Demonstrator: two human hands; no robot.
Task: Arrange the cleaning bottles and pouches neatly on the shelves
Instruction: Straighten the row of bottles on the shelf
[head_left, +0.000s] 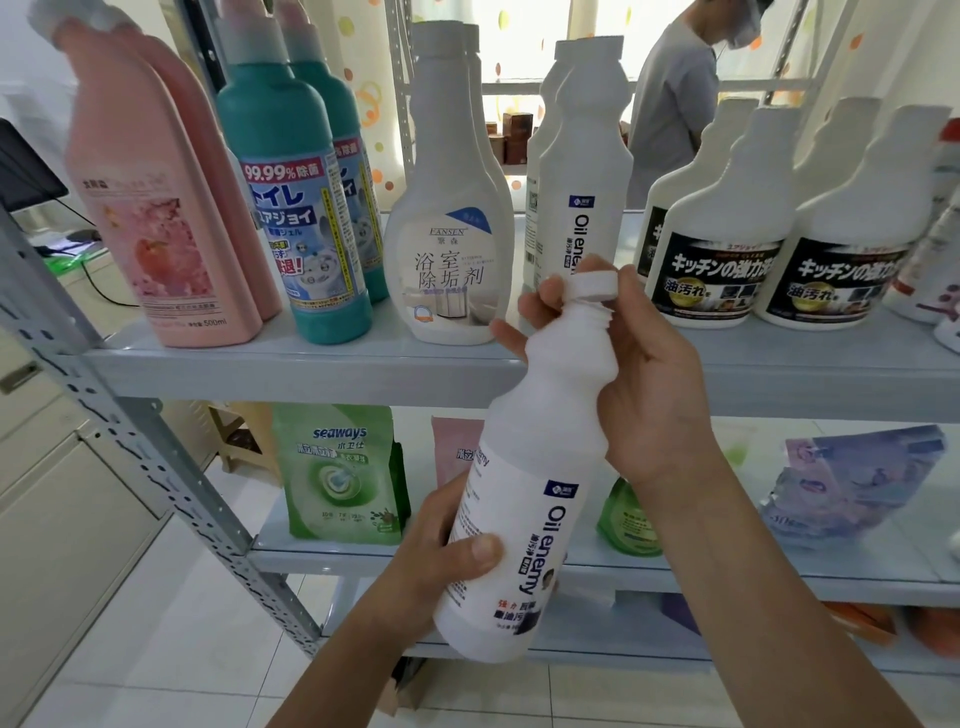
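I hold a white "Oil enemy" bottle (524, 467) tilted in front of the shelves. My left hand (447, 545) grips its lower body, thumb across the label. My right hand (644, 374) wraps its neck, fingers at the white cap (597, 283). On the upper shelf (311, 364) stand pink bottles (156, 208), teal bottles (301, 208), white bathroom cleaner bottles (452, 234), two more "Oil enemy" bottles (582, 171) and black-labelled kitchen bottles (727, 244). The lower shelf (779, 566) holds a green pouch (337, 467), a pink pouch (457, 447), a small green pouch (623, 519) and a bluish pouch (852, 483) leaning over.
A perforated grey shelf post (130, 441) slants down the left side. Another person (675, 104) stands behind the shelves. Orange items (883, 623) lie on the bottom level. White floor tiles (182, 649) lie below, with cabinets (62, 493) at the left.
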